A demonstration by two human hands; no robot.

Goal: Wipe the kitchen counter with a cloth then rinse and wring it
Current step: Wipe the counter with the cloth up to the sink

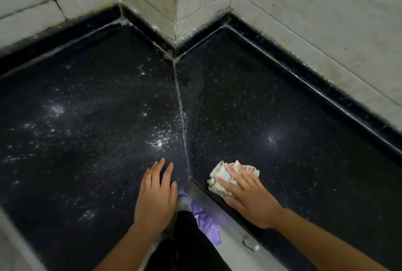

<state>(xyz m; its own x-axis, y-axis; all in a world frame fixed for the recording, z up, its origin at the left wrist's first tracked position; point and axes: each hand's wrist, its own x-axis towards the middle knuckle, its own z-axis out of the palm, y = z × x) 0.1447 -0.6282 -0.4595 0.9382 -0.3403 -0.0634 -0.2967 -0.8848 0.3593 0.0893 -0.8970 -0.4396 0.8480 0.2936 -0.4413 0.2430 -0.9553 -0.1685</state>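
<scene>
Two forearms run off the bottom edge of the frame, so you see neither elbow. Low in the centre, between your arms, dark clothing and a purple fabric (206, 220) sit below the counter edge; what they are is hard to make out. Your right hand (250, 196) covers the near part of the cloth (218, 174), which lies at lower right of centre on the counter (87, 118). Its crumpled edges stick out beyond and beside your fingertips. Those fingers lie straight and slightly spread, pressing down on it. Your left hand (155, 196) rests flat on the stone at lower centre, fingers straight and a little apart, holding nothing. The cloth is pale and wrinkled; the counter is black speckled stone, glossy, split by a pale seam (181, 114). Stained white tiles (304, 9) fill the top of the frame.
</scene>
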